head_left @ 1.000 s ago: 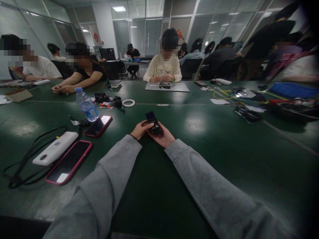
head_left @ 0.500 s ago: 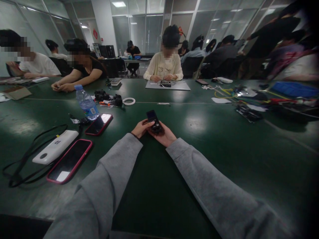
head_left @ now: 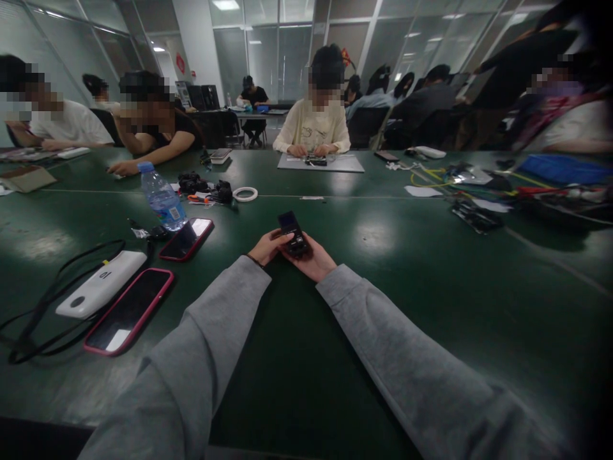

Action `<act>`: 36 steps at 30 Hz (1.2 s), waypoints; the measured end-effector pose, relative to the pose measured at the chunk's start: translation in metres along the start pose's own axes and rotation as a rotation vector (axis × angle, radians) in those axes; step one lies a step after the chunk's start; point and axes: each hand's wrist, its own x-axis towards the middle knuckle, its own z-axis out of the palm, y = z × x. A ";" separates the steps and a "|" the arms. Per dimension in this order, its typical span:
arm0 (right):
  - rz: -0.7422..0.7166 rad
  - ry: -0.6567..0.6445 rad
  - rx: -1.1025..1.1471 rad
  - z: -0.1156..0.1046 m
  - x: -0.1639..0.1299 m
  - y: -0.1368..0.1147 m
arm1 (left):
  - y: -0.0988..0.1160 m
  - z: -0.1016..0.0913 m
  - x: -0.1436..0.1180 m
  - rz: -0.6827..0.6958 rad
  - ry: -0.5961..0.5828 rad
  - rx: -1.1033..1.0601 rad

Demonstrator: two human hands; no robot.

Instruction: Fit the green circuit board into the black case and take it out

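Observation:
A small black handheld device with a dark screen is held just above the green table, out in front of me. My right hand cups it from below and the right. My left hand grips its left side, thumb resting on its front. Both arms are in grey sleeves stretched forward over the table.
To my left lie a phone in a pink case, a white power bank with a black cable, a second phone and a water bottle. A person in a cream top works at a grey mat opposite. Cables and parts clutter the right.
The view has drifted slightly, so the things on the left sit a little further left. My hands and the device have stayed almost still.

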 end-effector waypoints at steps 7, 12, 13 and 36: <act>0.005 0.018 -0.015 0.001 -0.001 0.000 | -0.001 -0.001 0.001 -0.011 0.003 0.006; -0.003 -0.008 -0.005 -0.001 0.000 0.001 | -0.003 -0.002 0.003 0.009 -0.001 0.006; -0.001 -0.007 -0.005 -0.001 0.000 0.001 | -0.003 -0.002 0.003 0.010 -0.002 0.007; 0.002 -0.015 -0.045 -0.004 0.003 0.001 | -0.003 -0.004 0.003 0.003 -0.007 0.035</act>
